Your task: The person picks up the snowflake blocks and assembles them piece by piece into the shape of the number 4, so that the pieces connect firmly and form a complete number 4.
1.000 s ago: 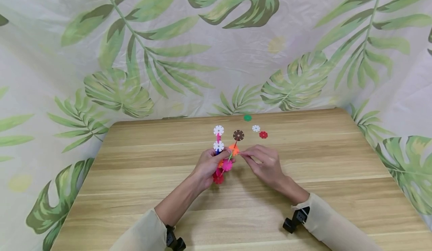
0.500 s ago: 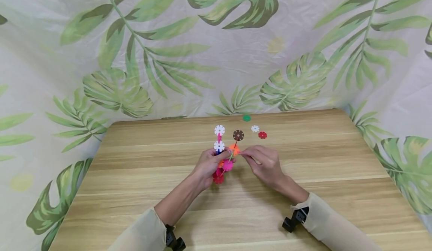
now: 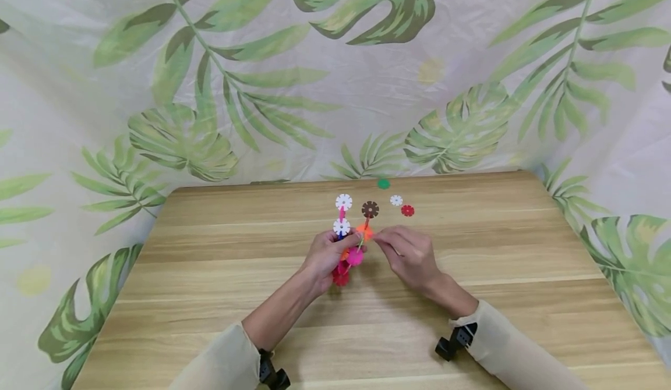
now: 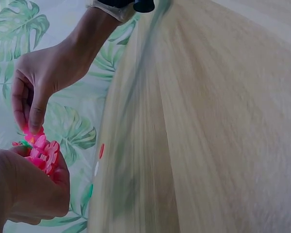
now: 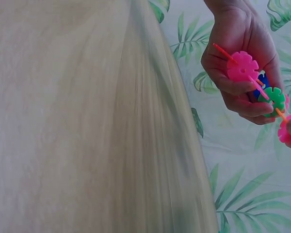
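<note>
My left hand point(image 3: 324, 257) grips a linked assembly of notched plastic discs over the table. White discs point(image 3: 342, 227) stick up on its left side, and a brown disc point(image 3: 370, 209) tops its right side. Below the thumb hang a magenta disc point(image 3: 355, 256) and a red disc point(image 3: 341, 278). In the right wrist view a green disc point(image 5: 274, 100) shows beside the left fingers. My right hand point(image 3: 411, 256) pinches a pink disc point(image 5: 285, 132) between thumb and fingers, close to an orange disc point(image 3: 364, 230). The fingertips partly hide the pinched disc.
Loose discs lie near the table's far edge: a green disc point(image 3: 384, 184), a white disc point(image 3: 396, 200) and a red disc point(image 3: 408, 211). The wooden table point(image 3: 472, 343) meets a leaf-patterned cloth point(image 3: 367, 87) at the back.
Both hands stay in nearly the same place. The linked discs have shifted slightly, with the white ones moving a little to the right. The loose discs lie as before.
</note>
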Demonstrator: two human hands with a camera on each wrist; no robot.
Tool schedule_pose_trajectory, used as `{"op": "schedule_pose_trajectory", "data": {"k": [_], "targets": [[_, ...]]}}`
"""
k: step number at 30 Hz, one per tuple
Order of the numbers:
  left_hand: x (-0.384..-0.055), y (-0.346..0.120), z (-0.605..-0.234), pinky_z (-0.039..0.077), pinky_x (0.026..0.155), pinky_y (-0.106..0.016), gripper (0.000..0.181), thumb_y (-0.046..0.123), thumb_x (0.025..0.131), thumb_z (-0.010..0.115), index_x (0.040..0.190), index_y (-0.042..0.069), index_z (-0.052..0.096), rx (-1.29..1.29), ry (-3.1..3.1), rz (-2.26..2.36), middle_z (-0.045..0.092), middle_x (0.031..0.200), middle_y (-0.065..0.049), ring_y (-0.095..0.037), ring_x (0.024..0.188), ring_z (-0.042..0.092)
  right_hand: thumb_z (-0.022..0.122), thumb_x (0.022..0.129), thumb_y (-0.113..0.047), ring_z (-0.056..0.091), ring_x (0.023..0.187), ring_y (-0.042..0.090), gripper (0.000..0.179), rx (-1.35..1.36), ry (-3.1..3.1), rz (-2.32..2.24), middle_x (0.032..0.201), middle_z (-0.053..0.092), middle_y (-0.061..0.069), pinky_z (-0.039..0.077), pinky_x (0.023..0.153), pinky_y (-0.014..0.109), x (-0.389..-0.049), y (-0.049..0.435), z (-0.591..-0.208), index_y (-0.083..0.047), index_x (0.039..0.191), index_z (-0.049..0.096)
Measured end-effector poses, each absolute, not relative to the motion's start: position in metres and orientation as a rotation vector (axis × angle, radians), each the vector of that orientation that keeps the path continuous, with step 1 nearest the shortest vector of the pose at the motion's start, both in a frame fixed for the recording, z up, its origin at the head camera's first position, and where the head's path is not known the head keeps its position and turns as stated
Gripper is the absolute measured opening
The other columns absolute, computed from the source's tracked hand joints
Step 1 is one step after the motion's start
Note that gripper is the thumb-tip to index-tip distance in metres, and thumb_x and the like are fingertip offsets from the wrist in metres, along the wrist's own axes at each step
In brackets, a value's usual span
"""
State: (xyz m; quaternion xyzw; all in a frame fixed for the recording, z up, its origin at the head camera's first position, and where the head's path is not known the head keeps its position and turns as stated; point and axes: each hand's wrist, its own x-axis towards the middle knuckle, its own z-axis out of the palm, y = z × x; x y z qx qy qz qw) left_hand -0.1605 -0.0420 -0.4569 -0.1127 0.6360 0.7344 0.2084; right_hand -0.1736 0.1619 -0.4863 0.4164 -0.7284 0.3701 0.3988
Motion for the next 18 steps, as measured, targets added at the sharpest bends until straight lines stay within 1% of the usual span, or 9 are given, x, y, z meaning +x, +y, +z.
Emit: {"op": "schedule_pose_trajectory", "data": {"k": [3, 6, 10, 13, 18], "targets": [[-0.162, -0.04, -0.456, 0.048, 0.06, -0.022, 0.018, 0.019, 0.102, 0.073, 0.111, 0.004, 0.072, -0.307, 1.76, 2.062, 0.08, 0.092, -0.006, -0.011, 0.078, 0.072, 0.082, 0.083, 0.009, 0.076, 0.075, 0.024, 0.011, 1.051, -1.872, 0.939, 0.089, 0.078, 0.012, 0.064, 0.068, 0.03, -0.174, 0.165, -0.485, 0.002, 0.092, 0.079], [-0.163, -0.041, -0.455, 0.05, 0.061, -0.022, 0.017, 0.018, 0.102, 0.072, 0.112, 0.004, 0.071, -0.305, 1.77, 2.061, 0.08, 0.094, -0.008, -0.012, 0.08, 0.073, 0.083, 0.081, 0.01, 0.077, 0.076, 0.024, 0.015, 1.067, -1.88, 0.978, 0.09, 0.078, 0.012, 0.064, 0.071, 0.029, -0.175, 0.167, -0.484, 0.002, 0.093, 0.08], [-0.164, -0.039, -0.454, 0.056, 0.066, -0.022, 0.018, 0.016, 0.102, 0.071, 0.115, 0.004, 0.069, -0.3, 1.745, 2.083, 0.078, 0.103, -0.01, -0.014, 0.085, 0.076, 0.084, 0.079, 0.011, 0.077, 0.078, 0.025, 0.019, 1.066, -1.895, 1.05, 0.091, 0.079, 0.013, 0.064, 0.074, 0.028, -0.176, 0.17, -0.483, 0.002, 0.095, 0.08], [-0.164, -0.039, -0.454, 0.06, 0.072, -0.023, 0.021, 0.014, 0.102, 0.071, 0.119, 0.003, 0.067, -0.306, 1.693, 2.115, 0.075, 0.111, -0.011, -0.016, 0.09, 0.077, 0.085, 0.077, 0.011, 0.078, 0.078, 0.025, 0.022, 1.06, -1.907, 1.07, 0.092, 0.08, 0.012, 0.064, 0.076, 0.028, -0.177, 0.171, -0.483, 0.002, 0.097, 0.08], [-0.164, -0.038, -0.453, 0.063, 0.075, -0.025, 0.025, 0.015, 0.103, 0.071, 0.124, 0.003, 0.065, -0.309, 1.632, 2.135, 0.074, 0.114, -0.01, -0.017, 0.091, 0.077, 0.087, 0.076, 0.009, 0.078, 0.079, 0.025, 0.024, 1.062, -1.916, 1.063, 0.092, 0.08, 0.012, 0.064, 0.075, 0.029, -0.178, 0.174, -0.482, 0.002, 0.098, 0.08]]}}
